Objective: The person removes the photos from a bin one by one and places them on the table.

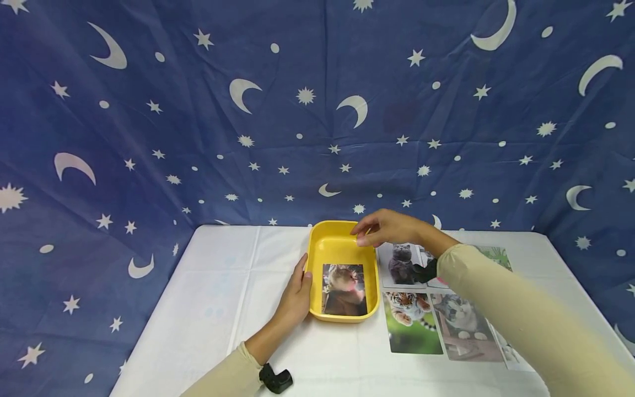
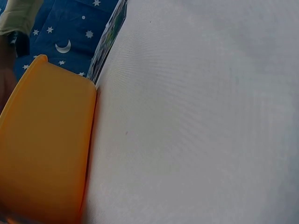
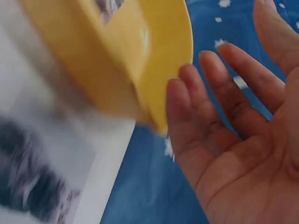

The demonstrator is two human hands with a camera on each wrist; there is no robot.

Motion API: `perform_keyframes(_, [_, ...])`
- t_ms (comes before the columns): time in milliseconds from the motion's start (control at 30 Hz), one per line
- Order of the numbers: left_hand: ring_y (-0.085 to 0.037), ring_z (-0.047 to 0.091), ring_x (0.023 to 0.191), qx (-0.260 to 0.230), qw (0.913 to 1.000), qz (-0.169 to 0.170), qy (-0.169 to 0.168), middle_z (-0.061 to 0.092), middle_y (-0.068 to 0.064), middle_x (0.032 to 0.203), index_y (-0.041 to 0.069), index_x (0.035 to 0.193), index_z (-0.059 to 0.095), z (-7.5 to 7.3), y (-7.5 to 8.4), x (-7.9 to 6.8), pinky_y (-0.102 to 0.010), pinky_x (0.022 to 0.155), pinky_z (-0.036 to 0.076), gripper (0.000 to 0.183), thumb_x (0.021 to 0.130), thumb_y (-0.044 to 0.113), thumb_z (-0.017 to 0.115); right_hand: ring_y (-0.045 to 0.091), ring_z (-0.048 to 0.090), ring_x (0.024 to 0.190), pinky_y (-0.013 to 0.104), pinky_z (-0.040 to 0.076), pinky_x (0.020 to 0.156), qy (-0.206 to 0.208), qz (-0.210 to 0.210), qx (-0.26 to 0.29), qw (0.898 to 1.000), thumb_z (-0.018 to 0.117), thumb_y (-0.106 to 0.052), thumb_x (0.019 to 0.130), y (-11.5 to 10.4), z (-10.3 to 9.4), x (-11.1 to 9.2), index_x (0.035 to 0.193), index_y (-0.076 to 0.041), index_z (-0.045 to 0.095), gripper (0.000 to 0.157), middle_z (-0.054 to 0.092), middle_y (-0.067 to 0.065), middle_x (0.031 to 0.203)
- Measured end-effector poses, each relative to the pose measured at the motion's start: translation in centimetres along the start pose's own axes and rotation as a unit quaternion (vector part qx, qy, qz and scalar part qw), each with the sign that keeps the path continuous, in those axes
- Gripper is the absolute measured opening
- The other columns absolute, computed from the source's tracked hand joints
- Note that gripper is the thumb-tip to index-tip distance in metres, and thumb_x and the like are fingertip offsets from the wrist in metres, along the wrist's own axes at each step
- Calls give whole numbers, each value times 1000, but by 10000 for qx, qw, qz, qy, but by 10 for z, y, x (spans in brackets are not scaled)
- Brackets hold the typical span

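A yellow tray (image 1: 342, 251) stands on the table, with a picture card (image 1: 344, 291) lying inside near its front end; glare blurs the printed picture. My left hand (image 1: 296, 292) touches the tray's left side, fingers stretched along the outer wall and thumb at the rim. Over the back right corner of the tray is my right hand (image 1: 387, 227). In the right wrist view its fingers (image 3: 224, 107) are loosely bent with nothing between them. Just right of the tray lie a grey cat card (image 1: 401, 264) and a tiger cub card (image 1: 413, 325).
More animal cards continue rightward in two rows, among them a kitten card (image 1: 466, 328) and a greenish card (image 1: 496, 255) partly behind my right sleeve. A white cloth (image 1: 223, 298) covers the table. Behind it hangs a blue star-and-moon curtain (image 1: 297, 121).
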State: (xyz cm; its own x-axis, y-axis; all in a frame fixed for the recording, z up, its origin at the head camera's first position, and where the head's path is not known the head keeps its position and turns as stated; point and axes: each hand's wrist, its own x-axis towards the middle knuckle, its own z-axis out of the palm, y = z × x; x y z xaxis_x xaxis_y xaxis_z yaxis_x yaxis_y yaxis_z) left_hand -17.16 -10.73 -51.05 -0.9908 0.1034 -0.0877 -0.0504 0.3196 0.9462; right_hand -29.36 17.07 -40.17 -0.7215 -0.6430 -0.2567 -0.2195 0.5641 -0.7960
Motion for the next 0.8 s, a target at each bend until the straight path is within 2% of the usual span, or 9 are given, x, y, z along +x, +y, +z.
perform_keyframes(67, [-34, 22, 156, -11, 10000, 1, 2, 26, -10, 169, 20, 165, 21, 0, 0, 0, -58, 127, 18, 54, 113, 25, 34, 25, 66, 87, 40, 61, 79, -248, -54, -101, 9996, 76, -29, 94, -6, 7, 14, 129, -1, 69, 45, 71, 9, 110])
perform_keyframes(233, [-34, 23, 156, -45, 10000, 30, -18, 27, -12, 168, 18, 165, 20, -1, -1, 1, -57, 127, 18, 54, 113, 24, 33, 18, 62, 77, 50, 59, 84, -577, 127, -388, 9975, 78, -32, 92, -14, 24, 41, 124, -5, 73, 42, 71, 5, 103])
perform_keyframes(300, [-34, 23, 156, -47, 10000, 75, -31, 27, -13, 168, 17, 165, 20, -1, -1, 1, -57, 127, 18, 54, 113, 23, 33, 19, 62, 77, 47, 60, 84, -617, 225, -534, 9964, 79, -34, 91, -15, 30, 50, 122, -6, 74, 42, 71, 5, 103])
perform_keyframes(367, [-34, 23, 156, -59, 9999, 109, -50, 27, -13, 168, 16, 165, 19, -1, -1, 0, -57, 127, 18, 54, 113, 23, 33, 18, 61, 80, 38, 59, 79, -632, 339, -709, 9949, 79, -37, 90, -14, 34, 57, 119, -9, 76, 41, 71, 2, 104])
perform_keyframes(467, [-34, 23, 155, -71, 9999, 132, -73, 27, -13, 168, 15, 165, 19, -2, -1, 0, -57, 127, 18, 54, 113, 22, 33, 16, 57, 79, 28, 53, 71, -776, 605, -766, 9922, 79, -39, 90, -11, 40, 65, 114, -13, 77, 35, 70, -1, 101])
perform_keyframes(600, [-33, 23, 155, -108, 9998, 105, -93, 28, -12, 168, 17, 165, 19, -2, -1, 1, -56, 127, 18, 54, 113, 23, 33, 17, 54, 78, 34, 53, 69, -1047, 1129, -550, 9865, 79, -38, 89, -10, 49, 70, 111, -13, 77, 33, 66, -3, 92])
perform_keyframes(800, [-34, 24, 155, -30, 9999, 106, -46, 29, -13, 167, 16, 164, 20, -2, -1, 1, -57, 126, 20, 54, 113, 25, 34, 24, 66, 85, 44, 61, 84, -1112, 1623, -265, 9801, 82, -36, 87, -8, 60, 73, 114, -10, 74, 38, 69, 1, 94])
